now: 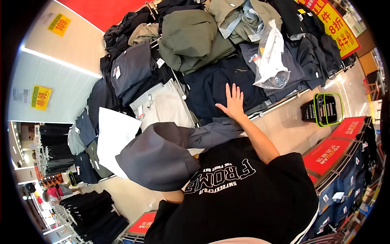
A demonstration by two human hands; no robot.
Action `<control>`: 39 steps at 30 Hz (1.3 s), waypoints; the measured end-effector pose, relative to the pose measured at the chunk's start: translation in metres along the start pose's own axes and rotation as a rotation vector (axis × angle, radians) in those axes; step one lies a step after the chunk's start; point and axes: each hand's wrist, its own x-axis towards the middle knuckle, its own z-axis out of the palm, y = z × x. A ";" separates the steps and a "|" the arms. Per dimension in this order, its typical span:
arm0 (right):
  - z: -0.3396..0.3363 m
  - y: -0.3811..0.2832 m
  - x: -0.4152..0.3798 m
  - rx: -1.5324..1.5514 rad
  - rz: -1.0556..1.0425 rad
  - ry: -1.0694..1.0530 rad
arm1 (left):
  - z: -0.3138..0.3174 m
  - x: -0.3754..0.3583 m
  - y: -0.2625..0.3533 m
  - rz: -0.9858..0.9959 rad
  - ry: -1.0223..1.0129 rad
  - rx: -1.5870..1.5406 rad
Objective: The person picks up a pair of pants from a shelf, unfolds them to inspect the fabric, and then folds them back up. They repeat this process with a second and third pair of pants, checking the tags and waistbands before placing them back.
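Observation:
My right hand lies with its fingers spread on a dark navy garment in the display of folded clothes. A dark grey garment is draped over my left forearm and hides my left hand; part of it stretches right towards my right wrist. Beside it, on the left, is a white sheet or cloth. Light grey folded trousers lie just beyond the grey garment. A clear plastic bag with something white in it rests on the clothes right of my right hand.
Olive garments and dark folded piles cover the far part of the display. A black basket with green handles stands on the floor at the right. Red-signed racks are at the lower right, and hanging trousers at the lower left.

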 end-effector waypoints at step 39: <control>-0.127 -0.124 -0.064 1.281 -0.153 -0.388 | 0.034 0.015 0.026 0.264 -0.498 0.456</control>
